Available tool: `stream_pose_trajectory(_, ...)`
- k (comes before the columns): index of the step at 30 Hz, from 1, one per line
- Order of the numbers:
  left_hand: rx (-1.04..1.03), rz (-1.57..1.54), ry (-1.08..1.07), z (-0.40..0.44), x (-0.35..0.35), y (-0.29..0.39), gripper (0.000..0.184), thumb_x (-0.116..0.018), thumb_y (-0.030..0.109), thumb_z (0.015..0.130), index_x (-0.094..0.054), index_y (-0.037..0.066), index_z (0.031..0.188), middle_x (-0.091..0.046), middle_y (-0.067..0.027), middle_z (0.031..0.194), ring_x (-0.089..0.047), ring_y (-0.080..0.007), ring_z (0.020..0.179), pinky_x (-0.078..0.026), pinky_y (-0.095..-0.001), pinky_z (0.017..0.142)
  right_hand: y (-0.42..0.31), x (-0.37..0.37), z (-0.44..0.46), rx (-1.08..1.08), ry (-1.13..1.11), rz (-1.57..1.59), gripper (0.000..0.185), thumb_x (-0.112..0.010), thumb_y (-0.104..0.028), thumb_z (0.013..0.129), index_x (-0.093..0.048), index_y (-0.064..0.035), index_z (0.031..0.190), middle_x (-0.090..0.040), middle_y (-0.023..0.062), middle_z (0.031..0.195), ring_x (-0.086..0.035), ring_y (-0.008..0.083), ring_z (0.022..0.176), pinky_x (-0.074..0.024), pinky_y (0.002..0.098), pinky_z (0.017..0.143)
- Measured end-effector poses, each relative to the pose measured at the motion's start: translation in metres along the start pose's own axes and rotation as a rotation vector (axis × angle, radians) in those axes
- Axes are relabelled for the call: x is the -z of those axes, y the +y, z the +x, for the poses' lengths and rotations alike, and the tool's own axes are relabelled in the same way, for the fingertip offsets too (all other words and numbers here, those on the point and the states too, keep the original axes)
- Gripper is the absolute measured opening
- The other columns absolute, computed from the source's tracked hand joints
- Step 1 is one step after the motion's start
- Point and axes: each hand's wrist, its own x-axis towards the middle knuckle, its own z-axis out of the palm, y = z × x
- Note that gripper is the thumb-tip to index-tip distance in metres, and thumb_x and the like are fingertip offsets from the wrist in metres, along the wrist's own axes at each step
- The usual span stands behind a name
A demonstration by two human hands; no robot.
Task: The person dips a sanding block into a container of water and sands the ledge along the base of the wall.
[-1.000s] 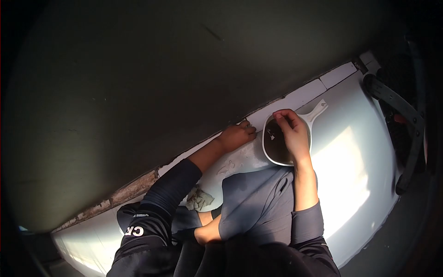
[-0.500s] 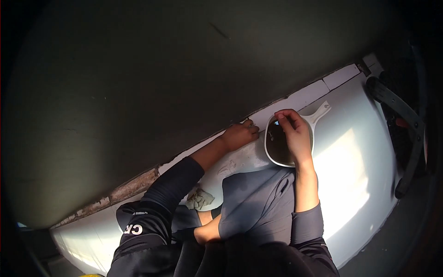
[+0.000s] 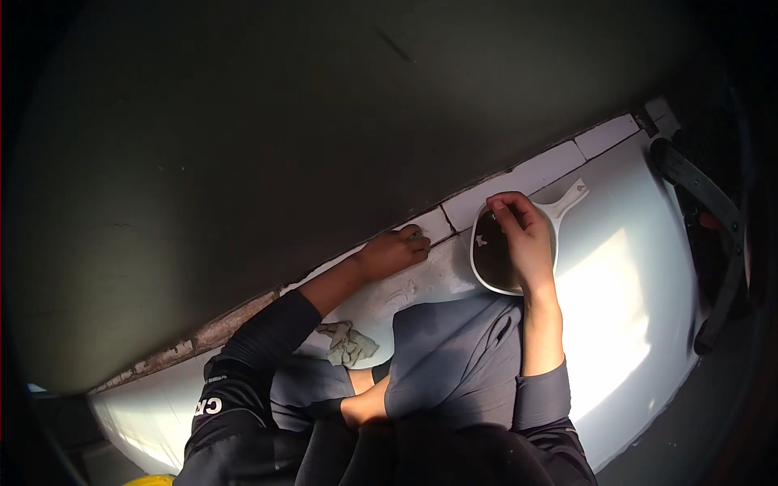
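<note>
A white dipper (image 3: 554, 212) with a handle stands on the pale floor, dark liquid inside it. Over it reaches my right hand (image 3: 525, 235), thumb and fingers pinched together at its far rim. My left hand (image 3: 395, 253) presses with curled fingers at the white tile strip (image 3: 514, 176) along the foot of the wall. Something small and greenish shows between those fingers, too little to name. A crumpled greyish cloth (image 3: 350, 343) lies on the floor beside my bent leg.
A dark wall (image 3: 267, 146) rises above the tile strip, whose left part is bare, rough brick (image 3: 235, 324). At the right stands a dark, curved metal frame (image 3: 713, 190). Something yellow (image 3: 150, 480) shows at the bottom left edge.
My left hand has slid left along the tile strip, away from the dipper, uncovering a tile joint. My right hand stays at the dipper. The view has shifted slightly.
</note>
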Motion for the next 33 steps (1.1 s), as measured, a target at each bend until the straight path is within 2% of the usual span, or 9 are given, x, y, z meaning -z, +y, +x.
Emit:
stream_pose_trajectory(6,0.081,-0.088,-0.011,0.065,-0.005,0.002,0.027,-0.053,0.010,0.077,-0.061,0.011,0.103,-0.054,-0.0005,0.117,-0.047,-0.0239,0.115,-0.053,-0.0326,0.082,-0.002,0.002,-0.001,-0.043,0.010,-0.016,0.014,-0.057,-0.012,0.088,-0.062,-0.0016,0.095,-0.063,0.0006,0.083,-0.054,0.0062,0.079,-0.0414,0.0206,0.074)
stream_pose_trajectory(11,0.081,-0.024,0.037,0.005,-0.002,0.007,0.028,-0.053,0.010,0.077,-0.060,0.011,0.104,-0.054,0.0011,0.120,-0.046,-0.0226,0.118,-0.053,-0.0307,0.084,0.007,0.008,-0.004,-0.040,0.029,-0.017,0.013,-0.057,-0.012,0.088,-0.062,-0.0019,0.095,-0.063,0.0014,0.084,-0.055,0.0070,0.081,-0.0417,0.0205,0.075)
stream_pose_trajectory(15,0.066,-0.024,-0.028,-0.032,0.001,0.005,0.029,-0.053,0.010,0.077,-0.059,0.011,0.105,-0.053,0.0016,0.121,-0.046,-0.0228,0.118,-0.053,-0.0293,0.085,-0.002,0.005,-0.004,-0.050,0.017,0.055,0.013,-0.057,-0.012,0.088,-0.062,-0.0021,0.095,-0.063,0.0016,0.084,-0.055,0.0076,0.082,-0.0417,0.0208,0.076)
stream_pose_trajectory(21,0.012,-0.047,-0.030,0.032,0.001,0.000,0.028,-0.053,0.010,0.077,-0.059,0.009,0.104,-0.054,0.0005,0.120,-0.048,-0.0238,0.116,-0.054,-0.0310,0.083,0.000,-0.002,0.000,-0.023,-0.032,-0.012,0.015,-0.058,-0.015,0.088,-0.063,-0.0029,0.096,-0.061,0.0003,0.080,-0.053,0.0068,0.077,-0.0412,0.0208,0.072)
stream_pose_trajectory(25,0.036,-0.107,-0.034,0.058,0.001,-0.001,0.028,-0.052,0.009,0.077,-0.060,0.009,0.104,-0.055,-0.0020,0.118,-0.048,-0.0253,0.114,-0.053,-0.0333,0.082,0.002,0.000,0.000,-0.039,0.016,-0.013,0.015,-0.058,-0.015,0.088,-0.063,-0.0032,0.096,-0.062,-0.0002,0.080,-0.054,0.0069,0.077,-0.0416,0.0212,0.073)
stream_pose_trajectory(30,0.016,-0.020,-0.023,0.001,0.002,0.001,0.027,-0.052,0.008,0.078,-0.060,0.011,0.104,-0.054,0.0000,0.121,-0.046,-0.0241,0.117,-0.053,-0.0318,0.083,0.013,0.010,-0.003,-0.058,0.036,-0.087,0.015,-0.058,-0.015,0.089,-0.063,-0.0032,0.095,-0.064,0.0005,0.084,-0.055,0.0070,0.080,-0.0415,0.0209,0.074)
stream_pose_trajectory(33,0.010,-0.039,-0.052,-0.051,0.005,0.002,0.026,-0.052,0.008,0.078,-0.060,0.011,0.103,-0.052,-0.0001,0.123,-0.045,-0.0254,0.119,-0.053,-0.0313,0.083,0.005,0.009,-0.003,-0.053,0.023,0.043,0.015,-0.057,-0.015,0.089,-0.063,-0.0032,0.096,-0.063,0.0002,0.085,-0.055,0.0071,0.080,-0.0414,0.0207,0.074)
